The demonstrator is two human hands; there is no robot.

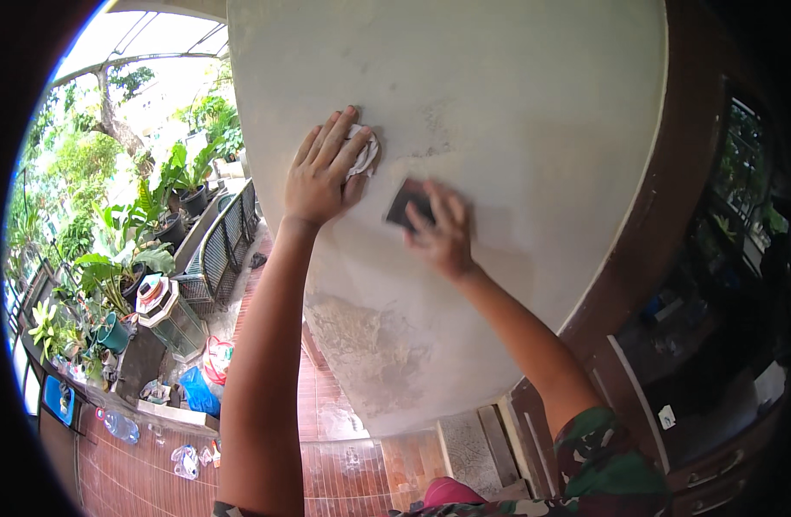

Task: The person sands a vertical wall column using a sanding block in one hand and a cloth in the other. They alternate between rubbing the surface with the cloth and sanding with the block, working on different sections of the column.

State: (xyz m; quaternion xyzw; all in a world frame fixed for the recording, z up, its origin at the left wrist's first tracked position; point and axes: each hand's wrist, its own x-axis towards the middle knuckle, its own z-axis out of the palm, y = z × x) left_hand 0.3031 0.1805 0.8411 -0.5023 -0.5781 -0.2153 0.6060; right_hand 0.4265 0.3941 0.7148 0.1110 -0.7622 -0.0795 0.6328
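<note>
My left hand (pixel 325 172) is pressed to a pale wall (pixel 542 112) with a crumpled white cloth (pixel 361 152) gripped under its fingers. To its right and a little lower, my right hand (pixel 447 233) holds a dark, flat square that looks like sandpaper (pixel 410 205) against the same wall. That hand is blurred by motion, and its fingers lie over the square's edge. A rough grey patch (pixel 434 129) shows on the wall just above my right hand. Lower down is a bigger worn, stained area (pixel 361 345).
Dark wooden framing with glass (pixel 688 302) borders the wall on the right. At left are potted plants (pixel 189 185), a metal bench (pixel 219 250), a glass lantern-like case (pixel 171 319), a blue bag (pixel 199 392) and a plastic bottle (pixel 120 426) on red tiles (pixel 344 474).
</note>
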